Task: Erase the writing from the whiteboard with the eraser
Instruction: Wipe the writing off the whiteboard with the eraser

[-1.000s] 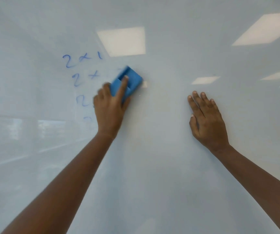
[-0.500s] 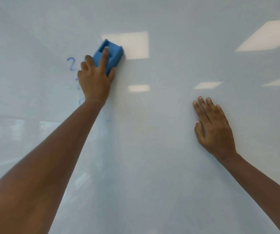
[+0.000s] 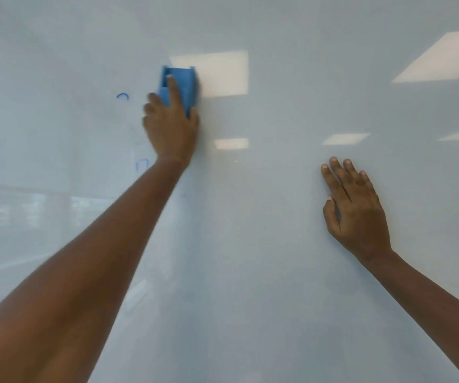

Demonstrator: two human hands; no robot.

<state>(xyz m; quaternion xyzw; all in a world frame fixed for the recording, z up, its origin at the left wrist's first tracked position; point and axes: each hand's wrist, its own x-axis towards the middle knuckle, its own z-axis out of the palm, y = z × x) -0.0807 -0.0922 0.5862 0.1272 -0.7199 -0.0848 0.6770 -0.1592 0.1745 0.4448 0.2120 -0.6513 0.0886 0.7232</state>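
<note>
The whiteboard (image 3: 264, 258) fills the whole view. My left hand (image 3: 171, 128) presses a blue eraser (image 3: 185, 82) flat against the board, upper centre, index finger lying along its back. Two faint scraps of blue writing are left: a small arc (image 3: 122, 96) to the left of the eraser, and a paler mark (image 3: 141, 165) just left of my left wrist. My right hand (image 3: 356, 207) rests flat on the board at the right with its fingers apart, holding nothing.
Ceiling lights show as bright reflections on the glossy board, one (image 3: 222, 73) right behind the eraser, others (image 3: 441, 58) at the upper right. A room is dimly mirrored at the left (image 3: 29, 211).
My left hand has swept the eraser up and then to the right over the blue sums. Most of the writing has gone; only two small marks show. My right hand has stayed put.
</note>
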